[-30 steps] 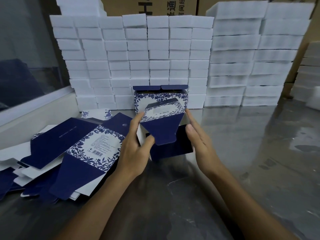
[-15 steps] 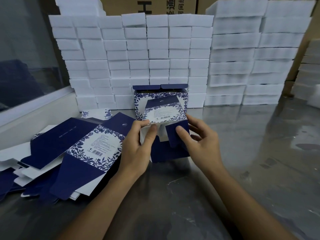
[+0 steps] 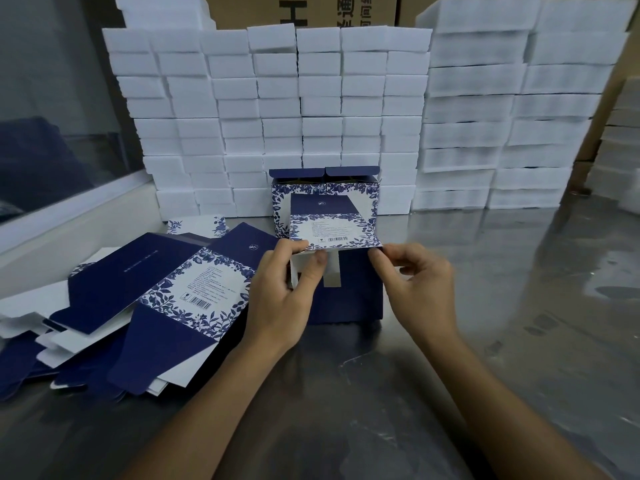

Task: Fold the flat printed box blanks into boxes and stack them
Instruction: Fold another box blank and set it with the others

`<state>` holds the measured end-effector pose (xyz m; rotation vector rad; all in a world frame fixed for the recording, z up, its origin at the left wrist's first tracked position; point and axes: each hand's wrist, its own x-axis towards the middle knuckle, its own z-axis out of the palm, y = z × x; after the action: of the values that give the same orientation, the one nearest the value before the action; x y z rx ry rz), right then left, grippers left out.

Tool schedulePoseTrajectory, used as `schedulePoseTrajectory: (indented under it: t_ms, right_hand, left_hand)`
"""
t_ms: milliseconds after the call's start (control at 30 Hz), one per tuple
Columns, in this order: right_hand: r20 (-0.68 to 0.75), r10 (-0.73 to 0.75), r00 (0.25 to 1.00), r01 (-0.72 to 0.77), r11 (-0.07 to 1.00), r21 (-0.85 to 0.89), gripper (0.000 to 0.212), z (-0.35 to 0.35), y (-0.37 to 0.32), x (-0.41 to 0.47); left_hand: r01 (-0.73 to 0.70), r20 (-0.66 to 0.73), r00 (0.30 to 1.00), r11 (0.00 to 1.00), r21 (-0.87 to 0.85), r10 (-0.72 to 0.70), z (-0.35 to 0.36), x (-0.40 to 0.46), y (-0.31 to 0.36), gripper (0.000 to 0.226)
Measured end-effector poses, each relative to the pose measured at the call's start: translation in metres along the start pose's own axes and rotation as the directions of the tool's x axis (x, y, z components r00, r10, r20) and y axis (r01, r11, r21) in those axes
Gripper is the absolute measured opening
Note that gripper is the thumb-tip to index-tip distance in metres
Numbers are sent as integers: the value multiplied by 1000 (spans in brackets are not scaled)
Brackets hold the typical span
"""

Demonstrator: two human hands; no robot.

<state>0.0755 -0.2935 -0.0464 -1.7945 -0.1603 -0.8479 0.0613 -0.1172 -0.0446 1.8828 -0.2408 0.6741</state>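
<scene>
1. head view: folded box [image 3: 325, 188] stands upright on the steel table [image 3: 485, 306], against the wall of white blocks [image 3: 311, 98]. top flaps open, dark blue; what's inside can't be made out.
2. box in work [image 3: 343, 289] sits on the table just in front of the folded box, between both hands. its near end is open: white inner flaps visible under the printed panel, nothing seen inside.
3. left hand [image 3: 280, 299] pinches the left end of the printed flap's front edge, thumb on top, fingers curled under against the white inner flap.
4. right hand [image 3: 415, 285] pinches the right corner of the same edge between thumb and forefinger, other fingers curled loosely behind.
5. the printed flap is held roughly level across the box opening, at fingertip height, hands on either side of it.
6. look: navy body, white panel with blue leaf border, small text and a barcode; navy strip with a small logo behind it.
7. flat blanks [image 3: 138, 306] lie in a loose, overlapping pile on the table just left of the left hand, same navy and leaf print, white undersides showing; the top one touches the left wrist area.
8. brown cartons [image 3: 311, 8] with printed characters behind the white blocks.
</scene>
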Motion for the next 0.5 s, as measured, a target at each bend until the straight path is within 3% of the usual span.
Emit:
schedulePoseTrajectory:
  t_ms: [267, 500]
  right_hand:
    - [38, -6, 999, 7, 1000, -24, 14, 0, 3, 4]
    - [210, 201, 957, -187, 979, -83, 15, 0, 15, 1]
  left_hand:
    - [2, -31, 1000, 999, 47, -1, 1, 0, -1, 51]
    - [10, -56, 998, 997, 79, -5, -1, 1, -2, 45]
